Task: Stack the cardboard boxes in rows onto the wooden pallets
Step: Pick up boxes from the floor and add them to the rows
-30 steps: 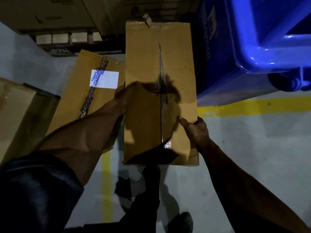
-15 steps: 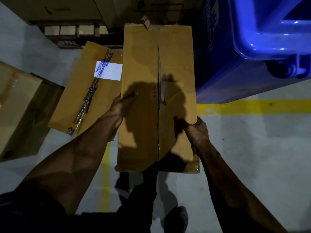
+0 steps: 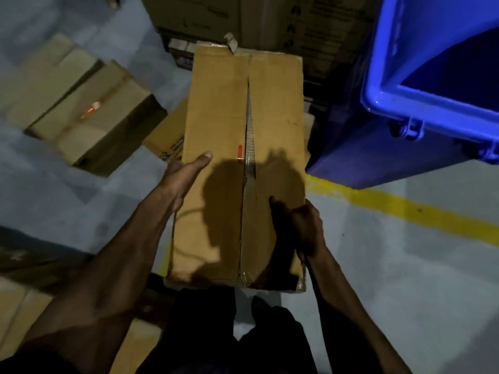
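Observation:
I hold a long brown cardboard box (image 3: 216,125) lengthwise in front of me, above the floor. Its top flaps meet at a taped centre seam with a small red mark. My left hand (image 3: 183,175) grips its left side, thumb lying on top. My right hand (image 3: 305,228) clasps the right edge nearer to me. A second cardboard box (image 3: 81,109) lies on the floor to the left. A flat carton (image 3: 167,136) shows partly from under the held box. Stacked cartons (image 3: 310,28) stand ahead; the wooden pallet under them is barely visible.
A large blue plastic bin (image 3: 421,85) stands close on the right. A yellow floor line (image 3: 405,209) runs from its base to the right. More cardboard (image 3: 16,306) lies at the lower left. My legs and shoe are below the box.
The box has come up and nearer the stacked cartons ahead. The view has swung, so the floor boxes have shifted left and the labelled flat carton is mostly hidden. Both hands keep their grip.

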